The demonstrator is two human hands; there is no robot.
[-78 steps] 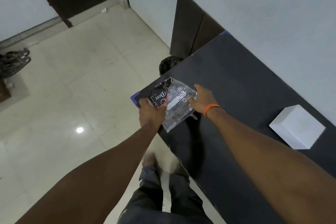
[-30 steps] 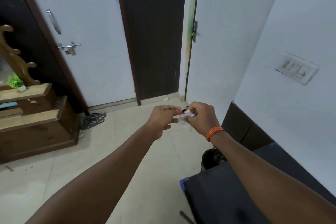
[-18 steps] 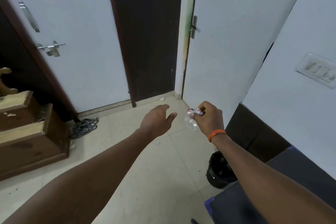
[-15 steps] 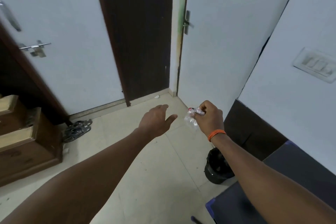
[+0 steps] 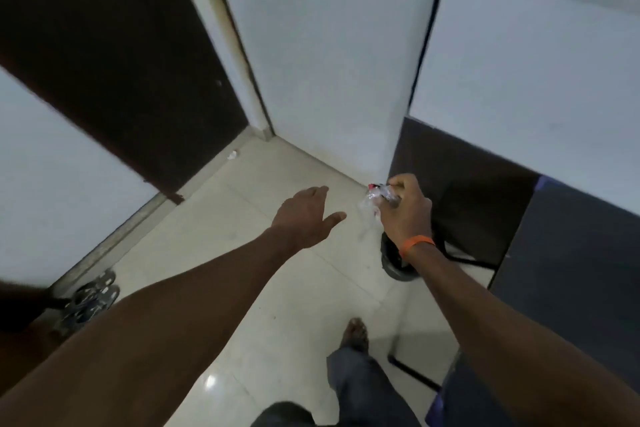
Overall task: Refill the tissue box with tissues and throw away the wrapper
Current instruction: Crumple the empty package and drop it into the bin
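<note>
Crumpled clear wrapper [image 5: 372, 199] stays gripped in the right hand [image 5: 405, 210], now above the black bin [image 5: 393, 262]; left hand [image 5: 306, 215] open, empty; pale tiled floor [image 5: 277, 305], white walls.

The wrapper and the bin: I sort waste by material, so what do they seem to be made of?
The wrapper, crumpled in the right hand, looks like thin clear plastic film: see-through, glossy, with a red printed patch. The bin below is dark, round and mostly hidden by the wrist; probably plastic, but the blur leaves that open.
</note>
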